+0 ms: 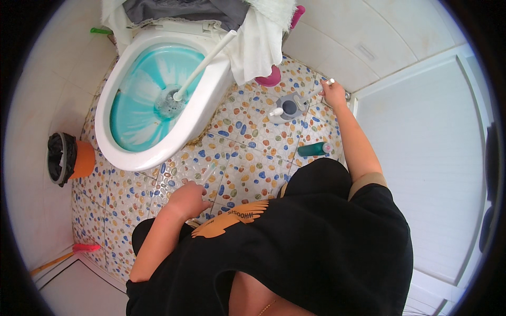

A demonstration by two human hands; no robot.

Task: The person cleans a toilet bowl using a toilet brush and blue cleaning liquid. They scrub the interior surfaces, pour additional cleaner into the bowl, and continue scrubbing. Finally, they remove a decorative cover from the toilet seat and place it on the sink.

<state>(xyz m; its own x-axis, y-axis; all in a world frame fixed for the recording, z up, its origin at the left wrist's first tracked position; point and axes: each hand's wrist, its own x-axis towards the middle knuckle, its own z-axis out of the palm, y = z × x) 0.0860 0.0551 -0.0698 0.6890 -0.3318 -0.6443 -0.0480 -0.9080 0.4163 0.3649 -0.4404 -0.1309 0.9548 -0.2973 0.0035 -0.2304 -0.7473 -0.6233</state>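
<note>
My right hand (333, 94) is closed around a slim white handle (316, 91), whose lower end reaches the grey holder (290, 107) on the floor. A white nozzle or cap shows on that holder. My left hand (189, 200) hangs low over the floor with its fingers apart; just beyond them is a slim translucent item (209, 172), and whether they touch is unclear. Blue-green liquid streaks the bowl of the white toilet (148, 161). A white toilet brush (205, 63) leans over the rim, its lower end in the bubbly water. A green bottle (312, 149) lies near my knee.
An orange bin (84, 159) with a black liner stands left of the toilet. White and grey cloth (257, 43) covers the toilet's rear. A pink object (270, 77) is below it. A red-headed brush or broom (85, 248) lies lower left. A white door-like panel (415, 158) stands right.
</note>
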